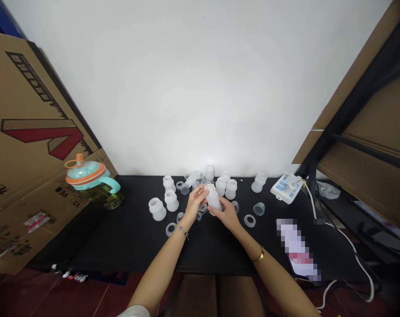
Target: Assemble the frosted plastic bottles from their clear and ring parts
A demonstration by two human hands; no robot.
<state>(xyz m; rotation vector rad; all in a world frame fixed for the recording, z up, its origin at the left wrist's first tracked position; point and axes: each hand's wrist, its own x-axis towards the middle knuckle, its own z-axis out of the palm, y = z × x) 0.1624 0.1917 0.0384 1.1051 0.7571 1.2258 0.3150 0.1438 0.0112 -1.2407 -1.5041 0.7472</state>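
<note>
A frosted white bottle (213, 200) is held between both hands above the middle of the black table. The fingers of my left hand (196, 200) close on its upper end, while my right hand (226, 213) wraps round its lower body. Around them stand open white bottles, among them one at the left (157, 209) and one at the right (231, 189). A clear ring (249, 220) and a clear cap (259, 208) lie to the right of my right hand. Another ring (171, 229) is beside my left wrist. More clear parts lie partly hidden behind the hands.
A large teal-lidded jug (94, 182) stands at the left by a cardboard box (28, 132). On the right are an assembled bottle (259, 182), a white box (287, 188), a pixelated phone (299, 248) and a white cable (348, 242). A white wall (203, 88) rises behind.
</note>
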